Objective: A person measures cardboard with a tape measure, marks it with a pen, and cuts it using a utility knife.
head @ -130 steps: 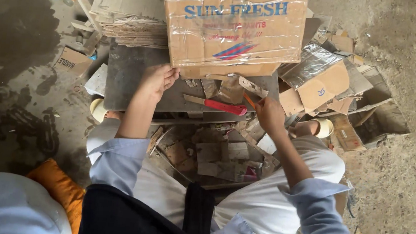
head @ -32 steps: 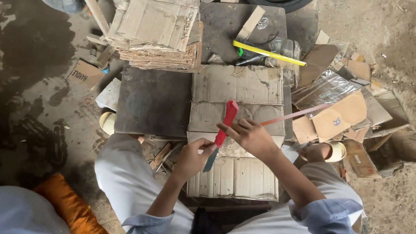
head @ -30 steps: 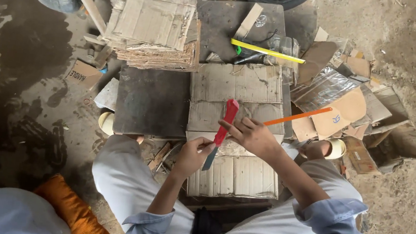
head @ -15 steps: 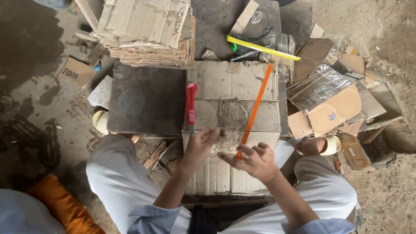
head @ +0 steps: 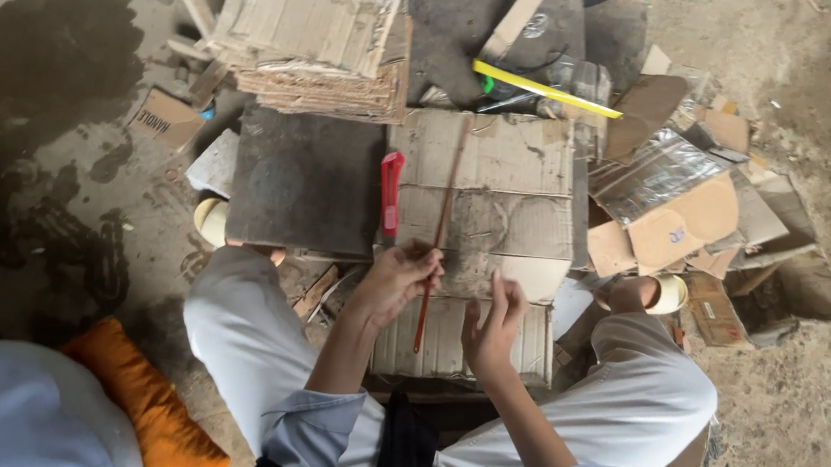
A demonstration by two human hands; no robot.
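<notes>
A flattened cardboard sheet [head: 500, 186] lies in front of my knees. A long thin orange-brown stick [head: 447, 196] runs lengthwise down it. My left hand [head: 396, 282] pinches the stick near its lower end. Just right of the stick, my right hand [head: 493, 325] hovers with its fingers spread and holds nothing. A red-handled cutter [head: 390, 193] lies loose along the sheet's left edge, just above my left hand.
A dark board [head: 305, 179] lies left of the sheet, and a cardboard stack [head: 318, 35] stands behind it. A yellow ruler [head: 546, 90] rests at the back. Foil-lined scraps [head: 671, 181] pile up at right. Tape rolls [head: 208, 220] [head: 666, 295] sit by my knees, an orange cushion [head: 155, 406] at lower left.
The red cutter left my hands and now lies on the sheet. The stick swung from pointing right to lying lengthwise, and my left hand took it while my right hand let go.
</notes>
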